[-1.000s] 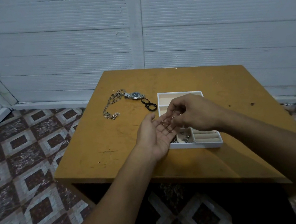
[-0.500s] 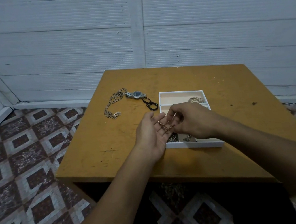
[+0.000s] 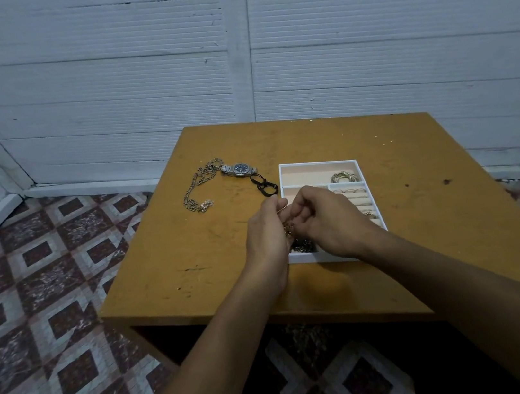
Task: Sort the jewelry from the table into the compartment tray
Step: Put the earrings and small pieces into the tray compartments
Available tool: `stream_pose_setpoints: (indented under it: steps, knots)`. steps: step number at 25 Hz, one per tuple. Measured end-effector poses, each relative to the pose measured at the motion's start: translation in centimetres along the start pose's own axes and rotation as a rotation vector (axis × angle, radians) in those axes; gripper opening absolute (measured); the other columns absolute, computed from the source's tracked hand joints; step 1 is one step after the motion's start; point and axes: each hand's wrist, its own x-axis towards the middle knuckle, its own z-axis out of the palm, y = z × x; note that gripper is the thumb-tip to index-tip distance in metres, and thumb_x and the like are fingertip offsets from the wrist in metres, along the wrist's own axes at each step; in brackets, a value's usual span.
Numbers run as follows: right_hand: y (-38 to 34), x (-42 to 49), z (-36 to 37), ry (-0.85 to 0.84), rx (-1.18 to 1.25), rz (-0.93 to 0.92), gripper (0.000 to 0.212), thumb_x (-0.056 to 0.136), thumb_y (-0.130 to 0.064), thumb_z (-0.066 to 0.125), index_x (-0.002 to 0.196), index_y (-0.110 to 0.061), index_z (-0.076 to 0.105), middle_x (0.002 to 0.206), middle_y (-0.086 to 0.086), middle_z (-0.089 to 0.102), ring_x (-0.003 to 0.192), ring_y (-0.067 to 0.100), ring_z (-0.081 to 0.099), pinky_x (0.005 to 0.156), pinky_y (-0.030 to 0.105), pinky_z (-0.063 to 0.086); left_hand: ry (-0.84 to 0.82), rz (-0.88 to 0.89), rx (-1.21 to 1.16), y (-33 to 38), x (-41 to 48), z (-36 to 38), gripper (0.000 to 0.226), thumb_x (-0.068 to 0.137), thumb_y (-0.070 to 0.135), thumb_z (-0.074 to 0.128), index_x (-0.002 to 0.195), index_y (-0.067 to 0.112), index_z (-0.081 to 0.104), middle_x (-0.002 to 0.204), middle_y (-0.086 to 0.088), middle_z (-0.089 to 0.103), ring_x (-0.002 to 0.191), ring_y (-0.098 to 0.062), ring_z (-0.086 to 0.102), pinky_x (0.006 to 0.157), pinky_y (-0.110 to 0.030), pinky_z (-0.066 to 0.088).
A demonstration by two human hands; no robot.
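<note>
A white compartment tray [image 3: 317, 164] sits on the wooden table [image 3: 193, 257]; gold bangles [image 3: 345, 176] lie in its far right cell, thin rings [image 3: 349, 191] in the ring rolls, dark pieces [image 3: 303, 246] in a near cell. My left hand [image 3: 266, 239] is cupped at the tray's left edge with a small gold chain piece [image 3: 288, 228] in it. My right hand [image 3: 325, 217] pinches at that piece over the tray. On the table to the left lie a silver chain [image 3: 198, 185], a wristwatch [image 3: 239, 169] and a black cord bracelet [image 3: 264, 185].
The table stands against white slatted wall panels. Patterned floor tiles spread to the left and below the table's near edge [image 3: 269, 310].
My left hand has turned from palm-up to more upright and curled. My right hand has closed in against it, fingers now on the small chain piece.
</note>
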Motion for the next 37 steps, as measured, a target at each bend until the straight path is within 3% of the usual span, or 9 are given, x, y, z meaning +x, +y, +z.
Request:
stream_pose_setpoints:
  steps: [2,5,8,12,19,21,25,30,37]
  knots:
    - [0.2,-0.1,0.2,0.003,0.032,0.022,0.016,0.08,-0.005,0.067,0.083,-0.018,0.057,0.078,-0.001,0.067,0.073,0.015,0.063,0.065,0.027,0.051,0.012,0.028,0.038,0.0,-0.2,0.0,0.028,0.097,0.031,0.043,0.109,0.012,0.061,0.097,-0.005,0.074,0.087,-0.016,0.072,0.074,-0.029,0.054]
    - [0.6,-0.2,0.3,0.013,0.068,0.039,0.016,0.078,-0.003,0.068,0.083,-0.015,0.059,0.081,0.004,0.069,0.076,0.018,0.065,0.07,0.034,0.054,0.026,0.055,0.075,0.1,-0.4,0.1,0.029,0.096,0.031,0.045,0.111,0.012,0.061,0.103,-0.008,0.072,0.093,-0.02,0.07,0.08,-0.033,0.055]
    - [1.0,-0.4,0.3,0.017,0.082,0.045,0.016,0.078,-0.005,0.069,0.082,-0.016,0.059,0.078,0.001,0.068,0.071,0.014,0.064,0.067,0.03,0.053,0.021,0.062,0.107,0.1,-0.6,0.4,0.029,0.097,0.031,0.044,0.113,0.012,0.06,0.111,-0.01,0.069,0.102,-0.022,0.067,0.088,-0.036,0.054]
    - [1.5,-0.7,0.1,0.02,0.1,0.075,0.018,0.078,-0.007,0.07,0.08,-0.021,0.058,0.076,-0.001,0.068,0.07,0.014,0.063,0.065,0.027,0.05,-0.006,0.073,0.108,0.3,-0.7,0.4,0.024,0.098,0.029,0.042,0.111,0.015,0.057,0.117,-0.008,0.065,0.104,-0.016,0.064,0.076,-0.024,0.049]
    - [1.6,-1.2,0.2,0.05,0.101,0.069,0.013,0.08,-0.012,0.067,0.085,-0.022,0.061,0.076,-0.005,0.066,0.063,0.006,0.057,0.057,0.02,0.043,0.009,0.169,0.201,0.1,-0.5,-0.4,0.018,0.098,0.027,0.044,0.098,0.019,0.06,0.112,-0.004,0.067,0.106,-0.016,0.063,0.091,-0.032,0.051]
    - [1.1,-1.0,0.5,0.056,0.111,0.058,0.014,0.079,-0.011,0.068,0.087,-0.021,0.061,0.079,-0.006,0.066,0.067,0.006,0.059,0.06,0.021,0.047,0.061,0.267,0.351,0.1,-0.2,-1.5,0.017,0.096,0.031,0.046,0.095,0.025,0.062,0.101,0.003,0.067,0.1,-0.012,0.062,0.087,-0.03,0.051]
    - [0.2,-0.4,1.6,0.025,0.116,0.026,0.015,0.081,-0.012,0.068,0.091,-0.021,0.061,0.083,-0.006,0.064,0.068,0.004,0.061,0.061,0.017,0.051,0.093,0.479,0.761,0.5,0.3,-4.9,0.023,0.098,0.036,0.044,0.11,0.028,0.062,0.096,0.018,0.062,0.087,0.01,0.054,0.068,-0.005,0.038]
    - [-1.2,1.8,3.3,0.042,-0.089,-0.112,0.016,0.083,-0.017,0.065,0.097,-0.023,0.061,0.091,-0.01,0.059,0.087,0.008,0.055,0.068,0.02,0.044,0.09,0.599,1.103,1.7,1.8,-9.1,0.038,0.099,0.036,0.042,0.129,0.018,0.059,0.126,0.002,0.061,0.112,-0.009,0.051,0.093,-0.024,0.038]
    - [-2.9,5.5,7.0,-0.066,-0.375,-0.264,0.035,0.086,-0.023,0.06,0.121,-0.021,0.056,0.122,0.0,0.059,0.112,0.019,0.052,0.091,0.035,0.047,0.058,0.689,1.49,2.8,3.4,-14.1,0.039,0.098,0.035,0.044,0.128,0.014,0.056,0.125,-0.002,0.06,0.117,-0.016,0.047,0.099,-0.023,0.03]
